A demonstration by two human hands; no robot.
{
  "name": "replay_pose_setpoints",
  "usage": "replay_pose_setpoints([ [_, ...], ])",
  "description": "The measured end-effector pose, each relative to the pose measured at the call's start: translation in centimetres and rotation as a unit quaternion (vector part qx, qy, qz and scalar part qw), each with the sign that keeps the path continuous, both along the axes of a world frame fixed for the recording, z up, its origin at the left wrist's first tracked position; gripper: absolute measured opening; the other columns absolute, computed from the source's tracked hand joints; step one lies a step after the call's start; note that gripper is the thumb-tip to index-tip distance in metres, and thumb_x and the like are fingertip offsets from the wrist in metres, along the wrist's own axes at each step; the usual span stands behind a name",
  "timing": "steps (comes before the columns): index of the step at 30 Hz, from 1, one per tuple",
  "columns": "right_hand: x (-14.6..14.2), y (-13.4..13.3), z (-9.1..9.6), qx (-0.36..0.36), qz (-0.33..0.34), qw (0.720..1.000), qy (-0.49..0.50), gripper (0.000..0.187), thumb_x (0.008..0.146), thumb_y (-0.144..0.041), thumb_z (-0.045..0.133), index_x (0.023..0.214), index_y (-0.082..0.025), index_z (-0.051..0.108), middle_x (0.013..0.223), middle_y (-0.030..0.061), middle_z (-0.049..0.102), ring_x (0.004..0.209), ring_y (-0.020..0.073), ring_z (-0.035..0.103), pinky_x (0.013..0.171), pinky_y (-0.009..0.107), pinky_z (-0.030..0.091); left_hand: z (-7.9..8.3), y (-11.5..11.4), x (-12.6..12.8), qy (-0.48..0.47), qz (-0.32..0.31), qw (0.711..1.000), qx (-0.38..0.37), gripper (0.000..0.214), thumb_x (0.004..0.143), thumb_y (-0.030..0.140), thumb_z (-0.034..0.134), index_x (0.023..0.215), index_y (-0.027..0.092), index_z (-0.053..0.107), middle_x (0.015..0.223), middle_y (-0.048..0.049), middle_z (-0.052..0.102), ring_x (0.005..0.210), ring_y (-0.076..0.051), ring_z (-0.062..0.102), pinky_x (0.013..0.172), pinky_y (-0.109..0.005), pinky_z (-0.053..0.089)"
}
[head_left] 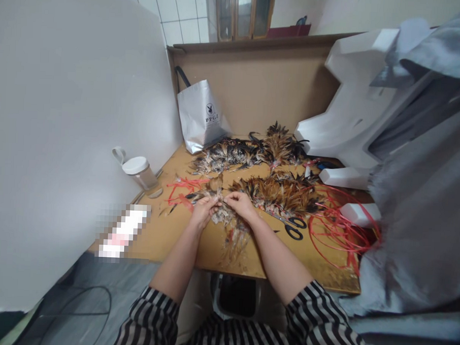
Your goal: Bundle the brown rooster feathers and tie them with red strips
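Observation:
My left hand [206, 211] is closed around the quill ends of a small brown feather bunch [215, 184], which fans out beyond the fingers. Close beside it, my right hand [241, 204] pinches with thumb and forefinger near the base of that bunch; what lies between those fingertips is too small to make out. Pale fluff and feather scraps [223, 214] lie under both hands. To the right stretches a row of golden-brown feather bunches [280, 192]. Black-handled scissors [295, 228] lie just below that row. Red plastic strips [181, 193] are left of my hands.
Darker feather bunches [231, 154] lie farther back, in front of a silver bag [198, 115]. A lidded jar [141, 173] stands at left. Tangled red strapping [342, 231] and white foam pieces [346, 178] take up the right side of the wooden table [156, 240].

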State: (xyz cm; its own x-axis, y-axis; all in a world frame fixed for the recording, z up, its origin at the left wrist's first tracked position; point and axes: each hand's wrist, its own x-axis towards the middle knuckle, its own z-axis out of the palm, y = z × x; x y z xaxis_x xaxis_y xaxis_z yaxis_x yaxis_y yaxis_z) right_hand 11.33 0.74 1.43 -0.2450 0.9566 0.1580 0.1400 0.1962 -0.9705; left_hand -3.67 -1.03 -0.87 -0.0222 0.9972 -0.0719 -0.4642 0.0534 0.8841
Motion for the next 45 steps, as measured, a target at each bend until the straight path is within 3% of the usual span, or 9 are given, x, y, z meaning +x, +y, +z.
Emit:
replay_pose_setpoints([
  [10, -0.43, -0.02, -0.18, -0.02, 0.0, 0.998, 0.058, 0.027, 0.057, -0.036, 0.066, 0.07, -0.015, 0.056, 0.06, -0.0027, 0.055, 0.054, 0.0083, 0.045, 0.053, 0.02, 0.035, 0.0, -0.15, 0.01, 0.018, -0.022, 1.0, -0.003, 0.024, 0.061, 0.025, 0.072, 0.078, 0.01, 0.065, 0.065, -0.0043, 0.064, 0.056, -0.006, 0.057, 0.047, -0.012, 0.041],
  [16, -0.24, -0.13, 0.14, -0.102, 0.012, 0.988, 0.117, 0.029, 0.061, -0.041, 0.062, 0.076, -0.017, 0.055, 0.05, -0.005, 0.051, 0.039, 0.0062, 0.038, 0.039, 0.018, 0.026, 0.13, -0.29, 0.06, 0.032, -0.026, 0.999, 0.008, 0.025, 0.061, 0.027, 0.071, 0.079, 0.01, 0.065, 0.076, -0.0074, 0.066, 0.059, -0.008, 0.058, 0.048, -0.014, 0.041],
  [30, -0.75, -0.03, -0.04, -0.101, -0.027, 0.983, 0.149, 0.027, 0.054, -0.034, 0.065, 0.073, -0.016, 0.056, 0.052, -0.0043, 0.054, 0.041, 0.0058, 0.039, 0.043, 0.019, 0.029, 0.72, -0.79, 0.51, 0.089, -0.048, 0.995, 0.007, 0.029, 0.06, 0.031, 0.071, 0.077, 0.008, 0.065, 0.076, -0.01, 0.066, 0.062, -0.011, 0.06, 0.05, -0.017, 0.043],
  [34, -0.41, -0.25, 0.47, -0.136, -0.024, 0.986, 0.095, 0.024, 0.057, -0.033, 0.062, 0.072, -0.014, 0.059, 0.048, -0.0046, 0.051, 0.04, 0.0054, 0.036, 0.042, 0.019, 0.028, 0.62, -0.69, 0.46, 0.104, -0.039, 0.994, 0.016, 0.03, 0.06, 0.033, 0.071, 0.076, 0.008, 0.065, 0.073, -0.0101, 0.066, 0.061, -0.012, 0.06, 0.049, -0.017, 0.043],
  [38, -0.14, -0.25, 0.47, -0.113, -0.032, 0.992, 0.04, 0.021, 0.058, -0.033, 0.061, 0.064, -0.013, 0.061, 0.048, -0.0035, 0.051, 0.042, 0.0062, 0.039, 0.046, 0.02, 0.031, 0.61, -0.61, 0.5, 0.108, -0.037, 0.993, 0.022, 0.03, 0.06, 0.033, 0.07, 0.076, 0.008, 0.065, 0.072, -0.0105, 0.066, 0.06, -0.011, 0.06, 0.049, -0.017, 0.042],
  [45, -0.3, -0.18, 0.4, -0.052, -0.045, 0.997, 0.035, 0.02, 0.059, -0.032, 0.061, 0.065, -0.013, 0.063, 0.062, 0.0015, 0.062, 0.052, 0.0089, 0.049, 0.054, 0.021, 0.038, 0.77, -0.67, 0.63, 0.097, -0.021, 0.995, 0.013, 0.031, 0.06, 0.033, 0.07, 0.077, 0.008, 0.064, 0.075, -0.0109, 0.067, 0.062, -0.012, 0.061, 0.049, -0.017, 0.042],
])
